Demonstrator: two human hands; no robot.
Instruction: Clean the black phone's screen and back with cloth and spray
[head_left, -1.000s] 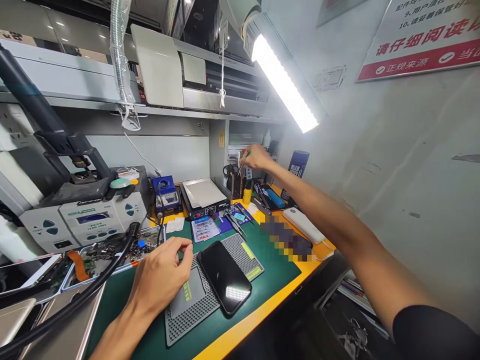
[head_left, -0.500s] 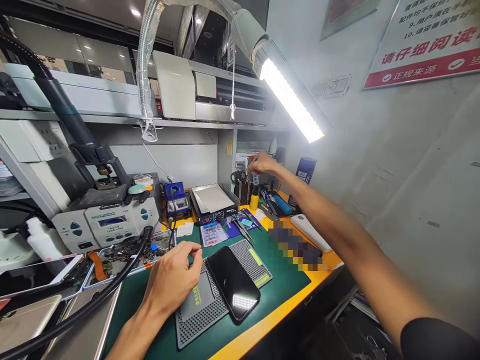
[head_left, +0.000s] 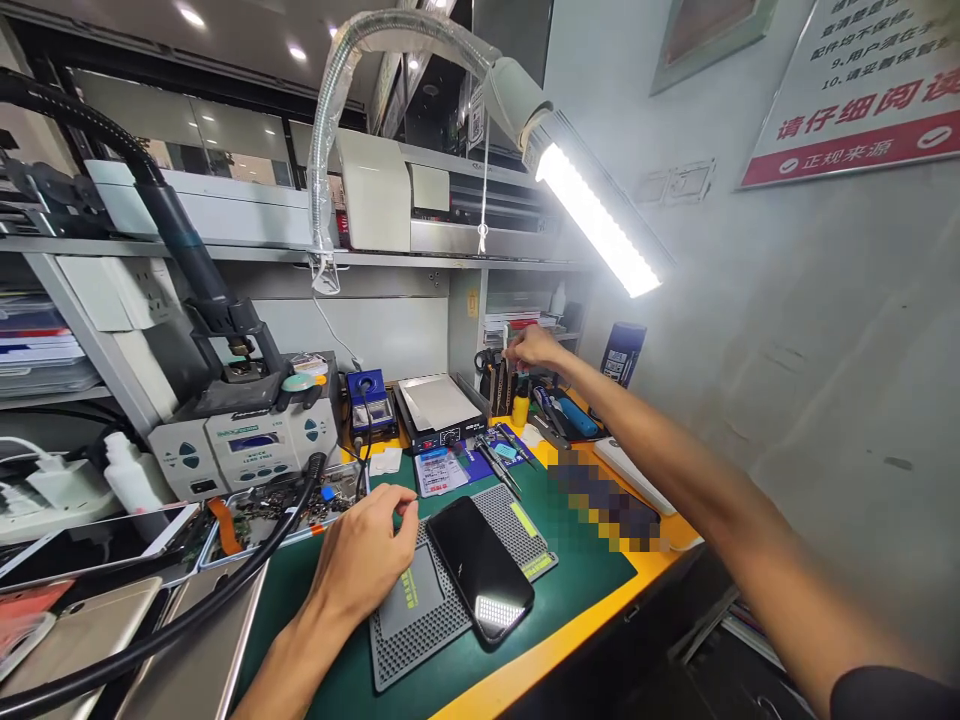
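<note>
Right hand (head_left: pixel 534 348) lower at the tool holder (head_left: pixel 501 394)

Since the earlier frames the view has swung, carrying the bench rightward, and the right hand has dropped closer to the upright tools. Its fingertips are pinched together at the tool tops; whether they grip one is too small to tell. The left hand (head_left: pixel 371 550) hovers by the black smartphone (head_left: pixel 480 570), apart from it, fingers curled with thumb and index tips close together; I cannot tell whether anything sits between them.

The smartphone lies face up, slanted across a perforated grey pad (head_left: pixel 424 642) on the green work mat (head_left: pixel 585 600).

Crowding the holder are a yellow bottle (head_left: pixel 520 406) just beside it and a blue-handled tool (head_left: pixel 577 416) to the right. The right forearm reaches over a white device (head_left: pixel 634 474) and the pixelated patch (head_left: pixel 604 502), partly covering the device. Slim metal tools (head_left: pixel 498 466) lie beyond the pad, before the flat heating plate (head_left: pixel 441 405). On the left, a thick black hose (head_left: pixel 196 610) crosses in front of the circuit-board tray (head_left: pixel 262 515) and gold phone shells (head_left: pixel 187 650), blocking parts of both.
</note>
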